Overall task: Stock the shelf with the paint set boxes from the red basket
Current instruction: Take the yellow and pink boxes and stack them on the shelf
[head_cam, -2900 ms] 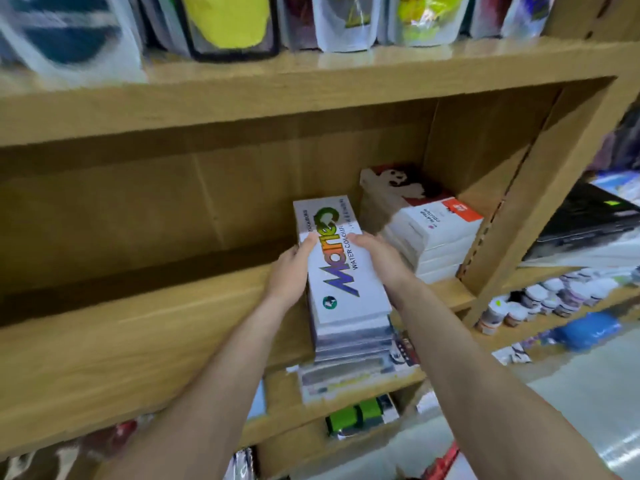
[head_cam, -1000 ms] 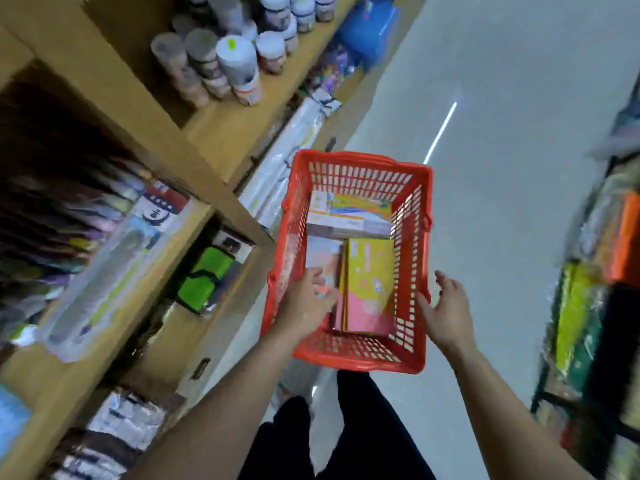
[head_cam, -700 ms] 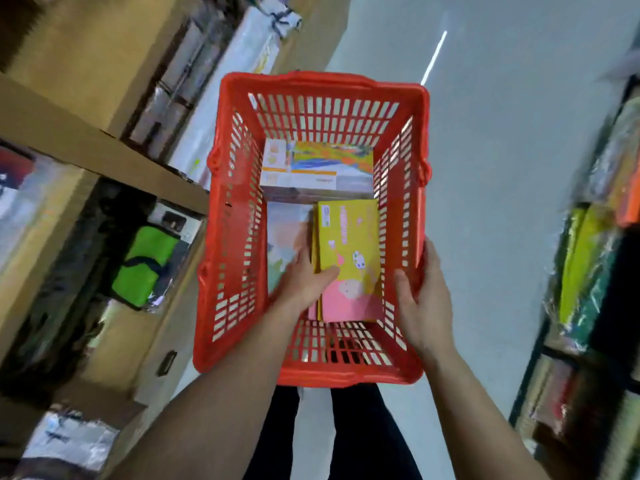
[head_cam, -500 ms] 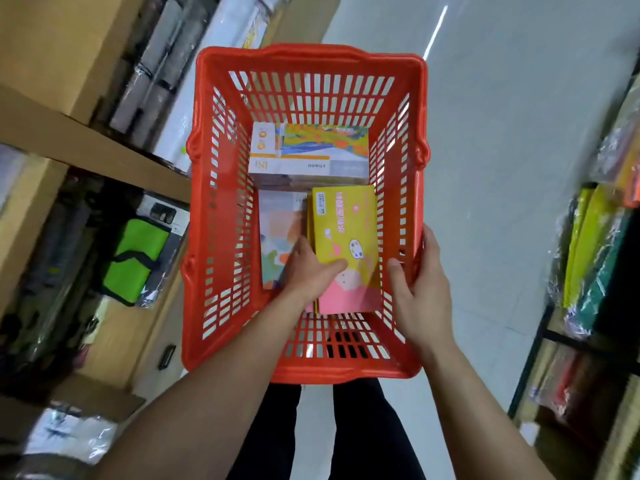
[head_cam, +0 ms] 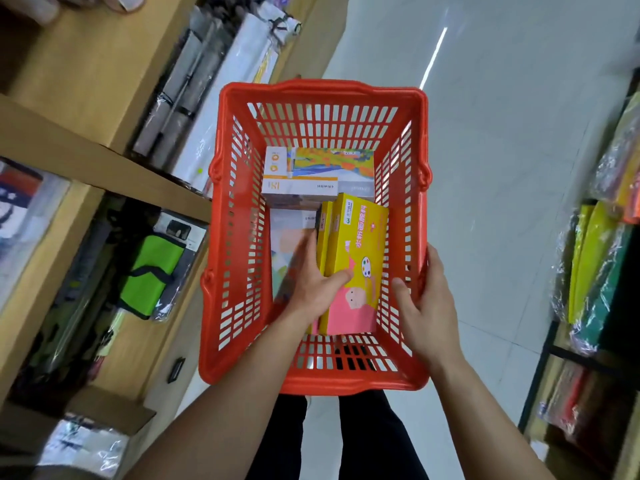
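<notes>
The red basket (head_cam: 322,98) stands on the floor below me. Inside it, a yellow and pink paint set box (head_cam: 356,244) lies tilted up on its left side, with a second yellow box (head_cam: 325,233) beneath it. My left hand (head_cam: 311,282) grips the left edge of these boxes, thumb on the top face. My right hand (head_cam: 424,303) holds the basket's right wall, thumb inside. A white and orange box (head_cam: 311,178) lies at the far end. A pale box (head_cam: 287,244) lies flat at the left.
Wooden shelves (head_cam: 86,157) run along the left, with wrapped rolls (head_cam: 194,98) and a green pouch (head_cam: 152,271) below. A rack of coloured packs (head_cam: 602,271) lines the right. Grey floor (head_cam: 502,168) stretches ahead. My dark trouser legs (head_cam: 346,434) show under the basket.
I turned from the shelf down to the basket. My left hand reached in and lifted the yellow boxes' left edge, and my right hand took the basket's right wall.
</notes>
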{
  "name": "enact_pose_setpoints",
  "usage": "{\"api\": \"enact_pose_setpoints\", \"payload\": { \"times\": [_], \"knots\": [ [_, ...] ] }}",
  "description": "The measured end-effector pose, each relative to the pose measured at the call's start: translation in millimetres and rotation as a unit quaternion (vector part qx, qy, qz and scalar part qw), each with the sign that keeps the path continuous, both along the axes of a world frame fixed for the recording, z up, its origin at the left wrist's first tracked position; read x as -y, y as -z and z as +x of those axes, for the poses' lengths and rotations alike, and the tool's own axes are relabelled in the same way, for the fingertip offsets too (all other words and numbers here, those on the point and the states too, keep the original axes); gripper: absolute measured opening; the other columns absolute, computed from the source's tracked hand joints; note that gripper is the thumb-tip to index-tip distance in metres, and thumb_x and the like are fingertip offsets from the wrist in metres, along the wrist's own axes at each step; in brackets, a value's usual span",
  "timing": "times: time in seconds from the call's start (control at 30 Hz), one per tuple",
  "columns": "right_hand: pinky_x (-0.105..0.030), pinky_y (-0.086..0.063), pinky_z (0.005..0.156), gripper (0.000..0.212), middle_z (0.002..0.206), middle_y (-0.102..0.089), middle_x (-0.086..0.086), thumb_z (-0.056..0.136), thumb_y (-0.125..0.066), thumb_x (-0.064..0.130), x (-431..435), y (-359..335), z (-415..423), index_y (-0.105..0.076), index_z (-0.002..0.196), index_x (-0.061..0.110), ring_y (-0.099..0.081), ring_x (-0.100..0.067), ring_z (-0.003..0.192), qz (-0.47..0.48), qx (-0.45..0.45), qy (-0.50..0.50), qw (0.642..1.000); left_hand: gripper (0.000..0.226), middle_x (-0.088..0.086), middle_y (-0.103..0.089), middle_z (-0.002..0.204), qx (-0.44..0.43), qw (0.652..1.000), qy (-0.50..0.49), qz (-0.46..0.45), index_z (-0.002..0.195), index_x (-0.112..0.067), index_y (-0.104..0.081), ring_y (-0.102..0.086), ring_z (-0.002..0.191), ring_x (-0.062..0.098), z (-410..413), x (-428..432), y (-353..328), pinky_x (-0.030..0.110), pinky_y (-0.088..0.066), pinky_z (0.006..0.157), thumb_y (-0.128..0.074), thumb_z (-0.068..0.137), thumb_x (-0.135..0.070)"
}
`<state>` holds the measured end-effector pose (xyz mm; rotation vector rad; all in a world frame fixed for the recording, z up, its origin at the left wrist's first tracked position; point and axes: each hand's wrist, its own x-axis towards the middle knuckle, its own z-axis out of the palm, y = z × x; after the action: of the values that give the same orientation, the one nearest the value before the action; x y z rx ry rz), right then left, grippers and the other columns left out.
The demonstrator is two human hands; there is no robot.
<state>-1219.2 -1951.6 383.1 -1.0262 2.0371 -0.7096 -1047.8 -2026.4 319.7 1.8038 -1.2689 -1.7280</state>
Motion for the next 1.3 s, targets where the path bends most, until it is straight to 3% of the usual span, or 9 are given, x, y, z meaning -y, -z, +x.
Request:
{"api": "enact_pose_setpoints", "payload": {
  "times": [0.1, 0.27, 0.4, 0.53, 0.67, 0.8, 0.93, 1.1, 1.3],
  "knots": [
    [-0.046, -0.055, 0.093, 0.061, 0.136, -0.064, 0.005, 0.092, -0.054, 0.041, 2, -6, -2, -0.039, 0.151, 0.035, -0.063, -0.019, 0.121, 0.016, -0.016, -0.016, 1.0, 0.096, -0.003, -0.048, 0.154, -0.021, 0.999, -0.005, -0.026, 0.158, -0.035, -0.025, -0.057, 0.131, 0.008, 20, 2, -28, 0.027, -0.05, 0.107, -0.08, 0.083, -0.014],
    [-0.052, -0.051, 0.102, 0.069, 0.142, -0.055, -0.018, 0.096, -0.063, 0.03, 5, -18, 8, -0.038, 0.157, 0.014, -0.053, -0.036, 0.13, 0.079, -0.115, -0.011, 0.99, 0.099, -0.047, -0.061, 0.12, -0.06, 0.996, -0.046, -0.038, 0.157, -0.042, -0.025, -0.059, 0.105, -0.025, 56, 2, -67, 0.001, -0.049, 0.083, -0.077, 0.075, -0.026],
    [-0.052, -0.042, 0.11, 0.068, 0.146, -0.052, -0.025, 0.092, -0.068, 0.027, 9, -42, 21, -0.046, 0.152, 0.002, -0.048, -0.044, 0.134, 0.056, -0.161, 0.009, 0.985, 0.104, -0.022, -0.058, 0.141, -0.083, 0.993, -0.082, -0.031, 0.158, -0.045, -0.023, -0.06, 0.111, -0.018, 79, 0, -100, 0.005, -0.051, 0.079, -0.079, 0.072, -0.032],
    [-0.047, -0.041, 0.113, 0.077, 0.146, -0.058, -0.014, 0.089, -0.053, 0.054, 26, -87, 46, -0.051, 0.151, 0.008, -0.052, -0.032, 0.135, -0.002, -0.057, -0.035, 0.998, 0.096, -0.015, -0.064, 0.141, -0.1, 0.99, -0.093, -0.047, 0.146, -0.065, -0.03, -0.067, 0.122, 0.013, 99, -6, -152, 0.034, -0.059, 0.093, -0.081, 0.068, -0.042],
    [-0.047, -0.044, 0.113, 0.069, 0.151, -0.058, 0.003, 0.09, -0.061, 0.057, 46, -139, 90, -0.049, 0.153, 0.031, -0.055, -0.016, 0.137, -0.039, 0.136, -0.143, 0.98, 0.094, -0.016, -0.07, 0.131, -0.116, 0.985, -0.095, -0.088, 0.151, -0.058, -0.032, -0.073, 0.113, 0.016, 124, -11, -210, 0.031, -0.063, 0.08, -0.084, 0.075, -0.039],
    [-0.057, -0.043, 0.116, 0.077, 0.158, -0.051, -0.002, 0.086, -0.072, 0.039, 56, -195, 136, -0.04, 0.157, 0.039, -0.051, -0.029, 0.145, -0.074, 0.33, -0.142, 0.93, 0.089, -0.012, -0.067, 0.138, -0.142, 0.971, -0.129, -0.14, 0.148, -0.06, -0.036, -0.069, 0.122, 0.017, 154, -12, -284, 0.029, -0.059, 0.086, -0.085, 0.077, -0.04],
    [-0.058, -0.041, 0.118, 0.101, 0.165, -0.043, -0.007, 0.081, -0.074, 0.039, 63, -234, 174, -0.02, 0.166, 0.031, -0.046, -0.033, 0.149, -0.118, 0.38, -0.165, 0.902, 0.098, -0.011, -0.061, 0.147, -0.168, 0.952, -0.165, -0.197, 0.155, -0.05, -0.032, -0.062, 0.132, 0.019, 188, -17, -341, 0.038, -0.056, 0.097, -0.088, 0.075, -0.04],
    [-0.032, -0.061, 0.086, 0.095, 0.137, -0.072, -0.006, 0.075, -0.077, 0.028, 76, -295, 217, -0.036, 0.159, 0.014, -0.072, -0.031, 0.12, -0.123, 0.449, -0.217, 0.858, 0.093, -0.021, -0.062, 0.142, -0.148, 0.931, -0.209, -0.26, 0.149, -0.062, -0.028, -0.067, 0.123, 0.009, 218, -38, -403, 0.027, -0.058, 0.087, -0.081, 0.076, -0.038],
    [-0.03, -0.061, 0.079, 0.094, 0.131, -0.075, -0.007, 0.073, -0.076, 0.017, 65, -364, 272, -0.038, 0.158, 0.013, -0.077, -0.023, 0.107, -0.11, 0.497, -0.313, 0.802, 0.09, -0.031, -0.051, 0.149, -0.1, 0.886, -0.279, -0.355, 0.139, -0.079, -0.02, -0.057, 0.134, 0.005, 256, -93, -470, 0.03, -0.053, 0.1, -0.078, 0.074, -0.058]
  ]
}}
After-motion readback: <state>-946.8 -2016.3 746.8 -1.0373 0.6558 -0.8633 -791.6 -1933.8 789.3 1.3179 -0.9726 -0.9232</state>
